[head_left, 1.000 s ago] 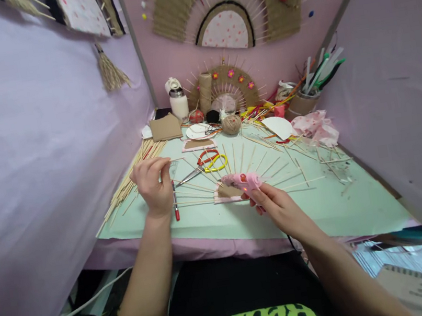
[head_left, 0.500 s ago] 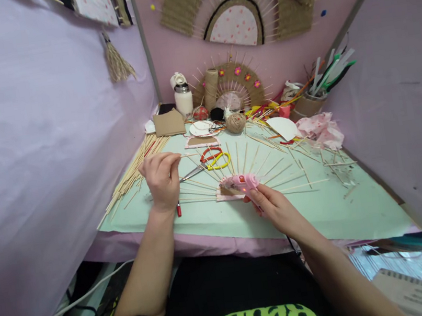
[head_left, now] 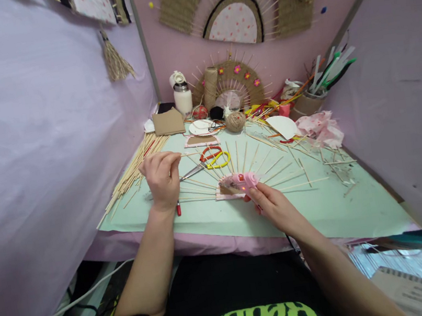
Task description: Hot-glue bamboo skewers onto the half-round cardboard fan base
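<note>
My right hand (head_left: 271, 202) is wrapped round a pink glue gun (head_left: 238, 181), its nozzle end pointing left over a small cardboard base (head_left: 229, 195) with a pink-white edge. Thin wooden sticks (head_left: 277, 173) fan out from that base across the mint-green table. To the left, my left hand (head_left: 163, 178) is raised with its fingertips pinched on a thin stick (head_left: 190, 154) that juts out to the right. Scissors (head_left: 217, 159) with red and yellow handles lie behind the fan, blades toward my left hand. A small red object (head_left: 178, 208) lies below my left wrist.
A pile of sticks (head_left: 130, 175) covers the table's left side. Along the back are a white bottle (head_left: 183, 99), cardboard (head_left: 168, 122), a twine ball (head_left: 235, 121) and a holder (head_left: 306, 104) with tools. Crumpled pink cloth (head_left: 321, 130) and stick scraps lie at right.
</note>
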Action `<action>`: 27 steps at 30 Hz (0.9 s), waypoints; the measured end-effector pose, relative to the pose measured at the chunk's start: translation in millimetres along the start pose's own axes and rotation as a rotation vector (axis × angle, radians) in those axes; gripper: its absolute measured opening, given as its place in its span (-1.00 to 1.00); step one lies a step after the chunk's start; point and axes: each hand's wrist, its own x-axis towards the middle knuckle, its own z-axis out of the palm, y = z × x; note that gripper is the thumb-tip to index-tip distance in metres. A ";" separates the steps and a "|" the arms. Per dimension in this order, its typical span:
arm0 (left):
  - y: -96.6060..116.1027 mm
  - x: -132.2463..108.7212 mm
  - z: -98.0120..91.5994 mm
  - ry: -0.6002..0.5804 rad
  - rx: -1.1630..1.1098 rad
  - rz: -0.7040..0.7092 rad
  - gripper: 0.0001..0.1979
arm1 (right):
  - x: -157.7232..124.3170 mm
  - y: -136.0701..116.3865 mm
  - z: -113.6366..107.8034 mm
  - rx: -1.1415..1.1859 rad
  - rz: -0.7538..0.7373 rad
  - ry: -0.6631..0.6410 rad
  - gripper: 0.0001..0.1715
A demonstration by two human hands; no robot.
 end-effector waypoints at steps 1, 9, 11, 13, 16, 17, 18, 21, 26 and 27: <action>-0.2 -0.1 0.2 -0.003 0.005 -0.003 -0.81 | 0.1 0.7 0.2 -0.002 0.003 -0.001 -0.49; 0.7 -0.8 -0.2 -0.020 0.028 -0.007 -0.81 | 0.2 4.3 1.0 0.006 0.020 -0.008 -0.49; 1.0 -0.7 -0.5 -0.027 0.024 -0.013 -0.81 | -0.2 3.6 0.9 0.002 0.016 -0.005 -0.50; 1.2 -0.5 -0.7 -0.043 0.033 -0.034 -0.80 | -0.8 3.1 0.5 -0.002 0.013 -0.005 -0.50; 0.9 -0.4 -0.4 -0.049 0.026 -0.043 -0.81 | -2.2 3.6 -0.7 0.001 0.008 -0.009 -0.50; 0.4 -0.5 0.0 -0.038 0.012 -0.030 -0.81 | -2.7 4.2 -1.2 0.002 0.006 -0.011 -0.50; -0.2 -0.6 0.5 -0.020 -0.004 -0.012 -0.82 | -3.2 4.8 -1.7 0.001 0.004 -0.010 -0.50; -2.3 -1.2 2.2 0.037 -0.044 0.046 -0.86 | -4.8 6.4 -3.0 0.001 0.003 -0.005 -0.49; -3.1 -1.5 3.0 0.032 -0.048 0.045 -0.86 | -6.1 8.2 -4.8 0.008 0.022 -0.008 -0.48; -2.7 -1.4 2.8 0.023 -0.042 0.034 -0.85 | -6.1 8.6 -5.2 0.003 0.024 -0.008 -0.48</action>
